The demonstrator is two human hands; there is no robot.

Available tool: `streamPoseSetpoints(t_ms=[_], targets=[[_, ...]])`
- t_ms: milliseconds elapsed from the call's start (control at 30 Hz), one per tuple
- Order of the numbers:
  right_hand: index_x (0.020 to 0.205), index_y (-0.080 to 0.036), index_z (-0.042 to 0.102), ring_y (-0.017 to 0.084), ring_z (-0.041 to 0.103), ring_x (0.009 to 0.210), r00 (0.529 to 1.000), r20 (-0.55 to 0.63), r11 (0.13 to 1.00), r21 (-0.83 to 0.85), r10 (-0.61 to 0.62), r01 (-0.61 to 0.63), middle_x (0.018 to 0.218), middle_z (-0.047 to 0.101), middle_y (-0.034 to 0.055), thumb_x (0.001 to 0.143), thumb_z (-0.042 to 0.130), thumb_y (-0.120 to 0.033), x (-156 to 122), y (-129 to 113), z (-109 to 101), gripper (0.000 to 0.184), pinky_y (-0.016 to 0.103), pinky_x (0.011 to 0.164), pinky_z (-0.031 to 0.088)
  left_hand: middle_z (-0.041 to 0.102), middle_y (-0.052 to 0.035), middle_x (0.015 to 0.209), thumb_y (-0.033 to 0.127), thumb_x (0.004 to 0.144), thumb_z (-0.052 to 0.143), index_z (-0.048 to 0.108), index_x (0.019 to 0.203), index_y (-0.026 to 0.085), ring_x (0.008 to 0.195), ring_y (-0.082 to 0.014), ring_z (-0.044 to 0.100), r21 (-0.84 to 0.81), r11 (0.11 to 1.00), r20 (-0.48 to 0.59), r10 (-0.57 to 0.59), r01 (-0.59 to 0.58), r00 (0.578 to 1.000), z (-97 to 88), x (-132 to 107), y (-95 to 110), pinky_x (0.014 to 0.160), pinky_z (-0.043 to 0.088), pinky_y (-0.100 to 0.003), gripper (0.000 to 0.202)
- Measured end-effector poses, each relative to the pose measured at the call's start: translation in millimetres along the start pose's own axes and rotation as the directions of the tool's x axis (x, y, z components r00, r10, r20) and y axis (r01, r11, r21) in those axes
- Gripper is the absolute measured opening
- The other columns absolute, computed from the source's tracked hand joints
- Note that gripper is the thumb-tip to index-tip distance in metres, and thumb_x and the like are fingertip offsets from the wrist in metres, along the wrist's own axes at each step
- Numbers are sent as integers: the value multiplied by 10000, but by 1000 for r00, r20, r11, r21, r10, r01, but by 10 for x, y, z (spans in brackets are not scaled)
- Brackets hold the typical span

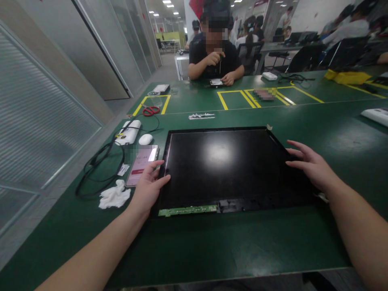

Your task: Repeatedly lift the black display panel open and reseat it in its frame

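Observation:
A large black display panel with a thin dark frame lies flat on the green table in front of me. A narrow green circuit board sits along its near edge at the left. My left hand grips the panel's left edge, thumb over the border and fingers along the side. At the right edge my right hand holds the frame, its thumb and fingers reaching over the border; the other fingers are partly hidden. A bright light reflection shows on the dark surface.
Left of the panel are a phone, a white mouse, a crumpled tissue, a white device, black cables and red-handled scissors. White strips lie beyond it. A person works across the table.

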State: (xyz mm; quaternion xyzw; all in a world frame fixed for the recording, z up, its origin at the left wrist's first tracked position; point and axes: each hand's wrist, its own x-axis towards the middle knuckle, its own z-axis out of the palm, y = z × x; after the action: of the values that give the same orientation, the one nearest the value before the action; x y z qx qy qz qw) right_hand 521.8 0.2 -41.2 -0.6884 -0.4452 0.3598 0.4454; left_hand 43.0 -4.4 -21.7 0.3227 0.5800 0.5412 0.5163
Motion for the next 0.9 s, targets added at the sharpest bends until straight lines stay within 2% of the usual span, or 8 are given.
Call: streamPoseSetpoints(t_ms=[100, 233, 367, 500, 600, 700, 800, 900], targets=[[1510, -322, 594, 362, 639, 1412, 1000, 13, 996, -80, -23, 24, 1499, 700, 125, 676, 831, -392, 28, 71, -31, 869, 537, 1239, 461, 821, 2, 884, 197, 455, 948, 684, 1078, 229, 832, -224, 781, 3, 1000, 14, -11, 11, 1000, -45, 40, -49, 738, 613, -297, 678], [1521, -319, 608, 380, 582, 1481, 997, 19, 974, -215, -75, 77, 1535, 678, 136, 700, 797, -471, 69, 158, -82, 856, 540, 1276, 402, 822, 5, 930, 241, 576, 948, 725, 1093, 242, 833, -225, 791, -36, 999, 26, 1, 0, 1000, -125, 79, -134, 756, 628, -311, 563], [1549, -307, 607, 381, 594, 1470, 995, 34, 927, -362, -97, 102, 1478, 719, 126, 757, 742, -541, 91, 176, -138, 836, 526, 1238, 455, 831, -9, 959, 250, 609, 949, 744, 1105, 246, 879, -252, 808, -49, 999, 1, -14, 14, 1000, -180, 96, -198, 805, 636, -333, 537], [1556, -308, 608, 403, 694, 1335, 990, 43, 863, -486, -134, 138, 1398, 764, 116, 787, 686, -663, 143, 184, -191, 850, 588, 1137, 538, 835, -16, 990, 296, 643, 947, 743, 1140, 248, 929, -256, 810, -26, 999, -18, -29, 29, 999, -204, 99, -245, 847, 628, -334, 540], [1517, -315, 640, 390, 750, 1227, 983, 40, 818, -548, -182, 173, 1322, 798, 103, 820, 630, -720, 182, 185, -197, 806, 575, 1063, 584, 836, -26, 1025, 318, 641, 946, 752, 1137, 244, 1002, -267, 806, -13, 999, -48, -31, 30, 998, -214, 99, -270, 890, 616, -332, 537], [1497, -307, 659, 350, 802, 951, 979, 28, 789, -588, -200, 178, 1282, 812, 107, 830, 604, -748, 201, 177, -182, 802, 550, 933, 627, 834, -35, 1054, 334, 639, 943, 759, 1131, 245, 1036, -288, 803, -10, 999, -64, -43, 42, 997, -211, 99, -279, 914, 612, -353, 532], [1485, -295, 677, 286, 746, 688, 985, 24, 783, -604, -173, 152, 1269, 815, 113, 813, 608, -755, 226, 197, -183, 817, 534, 812, 633, 833, -40, 1063, 333, 652, 939, 764, 1123, 248, 1025, -295, 806, -11, 999, -69, -46, 45, 997, -200, 95, -267, 923, 613, -374, 510], [1450, -306, 706, 310, 780, 795, 981, 8, 795, -586, -192, 160, 1255, 820, 97, 819, 626, -725, 281, 270, -216, 762, 529, 844, 636, 835, -42, 1053, 315, 655, 937, 771, 1115, 247, 1031, -294, 805, -2, 1000, -58, -28, 27, 998, -190, 89, -248, 934, 611, -374, 494]])
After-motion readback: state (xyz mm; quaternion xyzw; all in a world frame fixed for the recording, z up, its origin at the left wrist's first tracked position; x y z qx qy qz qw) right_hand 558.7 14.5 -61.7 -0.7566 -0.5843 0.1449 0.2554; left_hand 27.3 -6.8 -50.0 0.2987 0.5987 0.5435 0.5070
